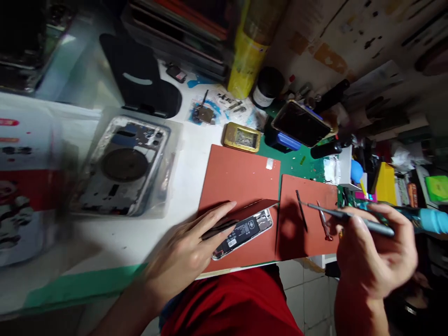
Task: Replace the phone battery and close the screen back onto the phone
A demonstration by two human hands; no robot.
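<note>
Two terracotta work mats, side by side. One left hand, fingers closed on raised display panel. One right hand, pinching. One opened smartphone, left mat, battery up, long axis near-left to far-right. One slim screwdriver, right-hand grip, tip leftward.
</note>
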